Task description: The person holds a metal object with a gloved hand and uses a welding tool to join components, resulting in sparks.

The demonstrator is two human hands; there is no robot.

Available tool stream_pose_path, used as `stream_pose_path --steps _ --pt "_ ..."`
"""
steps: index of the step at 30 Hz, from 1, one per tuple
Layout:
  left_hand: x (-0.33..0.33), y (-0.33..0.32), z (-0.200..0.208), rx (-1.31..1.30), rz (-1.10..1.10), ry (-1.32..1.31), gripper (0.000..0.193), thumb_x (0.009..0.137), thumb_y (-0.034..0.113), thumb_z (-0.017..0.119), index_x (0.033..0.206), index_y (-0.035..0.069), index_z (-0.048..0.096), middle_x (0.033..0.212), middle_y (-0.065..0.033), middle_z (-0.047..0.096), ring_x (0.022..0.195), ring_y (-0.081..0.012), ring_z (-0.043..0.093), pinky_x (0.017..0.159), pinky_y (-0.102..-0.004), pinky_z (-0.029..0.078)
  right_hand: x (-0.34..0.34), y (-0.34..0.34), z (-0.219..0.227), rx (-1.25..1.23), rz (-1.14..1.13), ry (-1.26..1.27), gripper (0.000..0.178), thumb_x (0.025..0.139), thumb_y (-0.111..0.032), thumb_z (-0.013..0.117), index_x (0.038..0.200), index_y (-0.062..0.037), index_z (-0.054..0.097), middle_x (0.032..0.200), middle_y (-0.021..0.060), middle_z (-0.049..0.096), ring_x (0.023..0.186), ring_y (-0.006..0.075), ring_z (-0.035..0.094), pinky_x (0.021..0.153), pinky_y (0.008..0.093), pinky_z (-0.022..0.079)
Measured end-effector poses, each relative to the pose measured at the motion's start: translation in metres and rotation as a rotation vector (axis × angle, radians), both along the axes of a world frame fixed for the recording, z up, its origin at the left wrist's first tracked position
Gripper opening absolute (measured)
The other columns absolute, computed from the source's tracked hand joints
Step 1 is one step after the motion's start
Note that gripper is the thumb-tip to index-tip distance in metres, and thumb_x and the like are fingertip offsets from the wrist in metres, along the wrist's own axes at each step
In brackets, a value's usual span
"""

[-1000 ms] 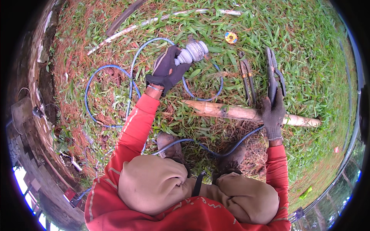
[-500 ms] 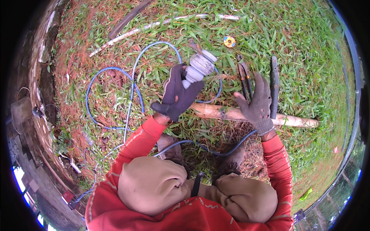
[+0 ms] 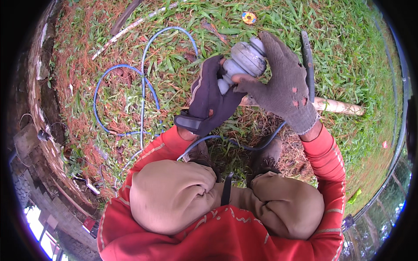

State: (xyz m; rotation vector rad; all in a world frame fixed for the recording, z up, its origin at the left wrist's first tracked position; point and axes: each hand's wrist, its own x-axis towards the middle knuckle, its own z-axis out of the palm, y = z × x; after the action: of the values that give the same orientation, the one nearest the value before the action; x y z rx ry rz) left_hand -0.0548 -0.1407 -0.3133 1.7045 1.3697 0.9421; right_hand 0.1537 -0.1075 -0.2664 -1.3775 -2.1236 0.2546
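Observation:
A grey, ribbed insulator (image 3: 248, 59) tilts up to the right between my hands, above the grass. My left hand (image 3: 214, 98), in a dark glove with a wrist strap, is closed round its lower, narrower end. My right hand (image 3: 285, 82) wears a worn grey knit glove with holes. Its thumb lies against the insulator's side and its fingers reach along the upper end. The right palm hides part of that end. Below both hands a peeled wooden pole (image 3: 339, 105) lies on the ground, partly covered by the gloves.
A dark bar-shaped tool (image 3: 308, 65) lies just right of my right hand. Blue cable (image 3: 143, 100) loops over the grass on the left and runs past my boots. Farther off are a yellow-orange roll (image 3: 248, 18) and a thin pale stick (image 3: 130, 27).
My right hand has moved up and left from beside the orange-and-black-handled tool onto the insulator. That tool is now hidden. The left hand has shifted slightly right with the insulator.

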Motion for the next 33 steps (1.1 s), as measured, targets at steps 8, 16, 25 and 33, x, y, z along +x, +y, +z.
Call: stream_pose_path --steps 8,16,25,33 --pt "0.002 0.0 0.0 0.064 0.014 -0.027 0.077 0.087 0.014 0.092 0.148 0.002 0.048 0.113 -0.0186 0.073 0.097 -0.0344 0.076 0.084 -0.0467 0.061 -0.002 0.0 0.002 0.123 -0.005 -0.035 0.08 0.088 -0.049 0.095 0.138 0.0058 0.067 0.123 0.0239 0.077 0.111 0.0461 0.077 0.098 0.0531 0.06" --pt "-0.004 -0.002 -0.007 0.043 0.011 -0.054 0.071 0.088 0.012 0.088 0.148 0.0 0.051 0.126 -0.0175 0.071 0.106 -0.0295 0.077 0.092 -0.0443 0.062 -0.013 -0.002 -0.012 -0.014 -0.037 0.17 0.075 0.089 -0.05 0.093 0.136 0.0036 0.068 0.117 0.0228 0.077 0.107 0.0456 0.076 0.091 0.0535 0.061" --pt "-0.004 0.004 -0.012 0.078 -0.038 -0.033 0.087 0.091 0.013 0.092 0.157 0.001 0.037 0.129 -0.0199 0.069 0.109 -0.027 0.076 0.09 -0.041 0.062 0.002 -0.005 -0.005 -0.251 0.06 0.07 0.113 0.076 -0.057 0.101 0.156 0.0101 0.055 0.138 0.0305 0.072 0.132 0.0488 0.071 0.118 0.0553 0.052" --pt "-0.01 0.005 -0.028 -0.325 -0.091 -0.442 0.095 0.099 0.01 0.083 0.169 0.001 0.02 0.149 -0.0221 0.058 0.128 -0.0271 0.069 0.104 -0.0426 0.06 0.033 -0.004 -0.026 -0.359 0.329 0.279 0.151 0.073 -0.056 0.104 0.177 0.0088 0.017 0.175 0.0375 0.038 0.167 0.0475 0.036 0.137 0.052 0.029"
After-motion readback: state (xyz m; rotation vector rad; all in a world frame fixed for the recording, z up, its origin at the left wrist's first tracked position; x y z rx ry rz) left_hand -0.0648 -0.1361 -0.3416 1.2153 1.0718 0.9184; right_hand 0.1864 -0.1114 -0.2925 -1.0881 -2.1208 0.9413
